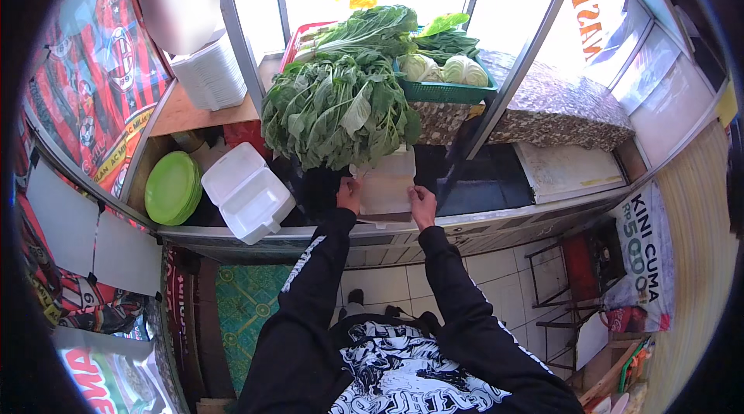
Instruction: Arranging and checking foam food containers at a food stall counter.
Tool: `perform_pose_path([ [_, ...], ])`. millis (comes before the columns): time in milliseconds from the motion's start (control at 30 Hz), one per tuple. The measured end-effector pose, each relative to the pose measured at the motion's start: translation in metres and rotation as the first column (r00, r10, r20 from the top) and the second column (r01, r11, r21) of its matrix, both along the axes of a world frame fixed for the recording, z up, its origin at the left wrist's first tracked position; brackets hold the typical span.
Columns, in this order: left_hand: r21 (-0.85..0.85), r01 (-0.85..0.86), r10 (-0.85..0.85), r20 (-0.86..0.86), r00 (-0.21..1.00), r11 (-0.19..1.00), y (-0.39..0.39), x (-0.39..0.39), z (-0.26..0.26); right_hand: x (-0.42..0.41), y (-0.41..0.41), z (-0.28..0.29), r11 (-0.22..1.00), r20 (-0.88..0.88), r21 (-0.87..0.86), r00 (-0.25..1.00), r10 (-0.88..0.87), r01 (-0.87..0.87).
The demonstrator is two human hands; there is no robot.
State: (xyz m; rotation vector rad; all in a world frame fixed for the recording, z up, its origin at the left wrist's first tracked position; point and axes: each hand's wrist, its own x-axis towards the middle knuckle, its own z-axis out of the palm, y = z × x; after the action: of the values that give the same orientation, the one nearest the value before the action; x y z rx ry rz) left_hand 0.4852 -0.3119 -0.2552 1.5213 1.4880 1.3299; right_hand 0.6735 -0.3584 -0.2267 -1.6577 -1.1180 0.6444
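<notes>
Before me on the dark counter lies an open foam food box (408, 159), partly covered by a thin brownish paper sheet (385, 186). My left hand (349, 195) pinches the left edge of the sheet, close to the box's side. At the opposite edge, my right hand (423, 204) holds the sheet between thumb and fingers. The fingers hide much of the box's sides. Further left, a second foam box (249, 196) stands open with nothing in it, its front corner over the counter's edge.
Leafy greens (343, 106) overhang the counter just beyond my hands. A green basket (450, 91) holds cabbages (465, 71). Green plates (171, 188) are stacked at left, below stacked white foam boxes (212, 74). A pale board (567, 171) lies at right. Stools (572, 274) stand on the floor.
</notes>
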Motion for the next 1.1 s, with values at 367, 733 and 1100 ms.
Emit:
perform_pose_path([
  [367,-0.14,0.001,-0.019,-0.127,0.992,0.99,-0.021,0.009,0.005,-0.009,-0.025,0.003,0.998,-0.077,-0.057,0.996,0.036,-0.04],
  [733,-0.035,0.006,-0.011,-0.154,0.988,0.999,-0.037,0.012,0.016,0.004,-0.028,-0.006,0.996,-0.001,0.072,0.998,0.055,-0.055],
  [1100,0.03,-0.138,0.137,0.018,0.99,0.99,-0.057,-0.005,0.027,-0.011,-0.036,0.029,0.992,-0.058,0.028,0.991,0.121,-0.12],
])
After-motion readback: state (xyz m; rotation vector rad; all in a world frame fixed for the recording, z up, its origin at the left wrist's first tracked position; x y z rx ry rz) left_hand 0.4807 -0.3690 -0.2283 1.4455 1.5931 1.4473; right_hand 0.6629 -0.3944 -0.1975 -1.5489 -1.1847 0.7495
